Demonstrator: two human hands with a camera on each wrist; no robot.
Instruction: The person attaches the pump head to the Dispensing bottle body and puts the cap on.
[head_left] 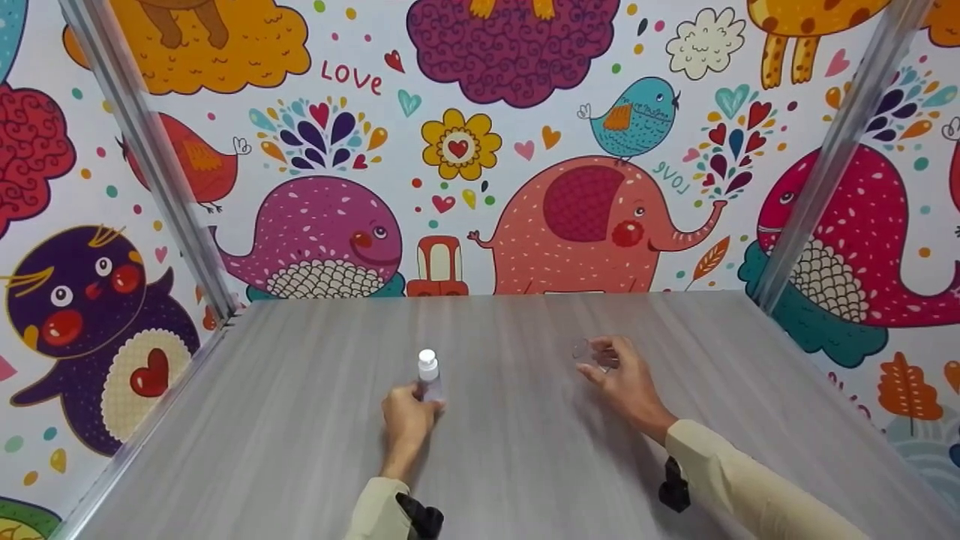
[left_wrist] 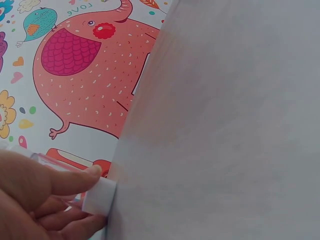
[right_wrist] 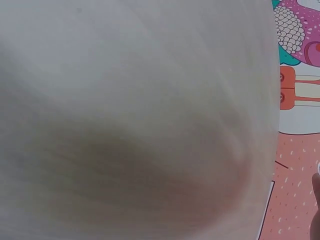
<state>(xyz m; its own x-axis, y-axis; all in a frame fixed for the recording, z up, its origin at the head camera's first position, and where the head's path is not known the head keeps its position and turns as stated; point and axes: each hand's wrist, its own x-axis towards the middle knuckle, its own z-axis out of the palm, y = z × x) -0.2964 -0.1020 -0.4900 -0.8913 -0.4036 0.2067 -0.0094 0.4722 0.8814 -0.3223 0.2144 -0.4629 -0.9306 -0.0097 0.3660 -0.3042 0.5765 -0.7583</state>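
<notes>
A small clear bottle with a white top (head_left: pixel 428 366) stands nearly upright left of centre in the head view. My left hand (head_left: pixel 409 421) grips its lower part, thumb on the right side. The left wrist view shows thumb and fingers around the bottle (left_wrist: pixel 99 196), its white end close to the tabletop. Over the right half of the table, my right hand (head_left: pixel 631 386) pinches a small clear, rounded cap-like piece (head_left: pixel 580 351) between thumb and fingers. Only a bit of that hand's fingertip (right_wrist: pixel 316 200) enters the right wrist view, at its right edge.
Both hands are above a grey wood-grain table (head_left: pixel 510 450). Behind it rises a wall panel (head_left: pixel 450 210) with cartoon animals. Metal posts (head_left: pixel 150 157) stand at the table's back corners. Black wrist straps (head_left: pixel 675 486) sit at the cuffs of the cream sleeves.
</notes>
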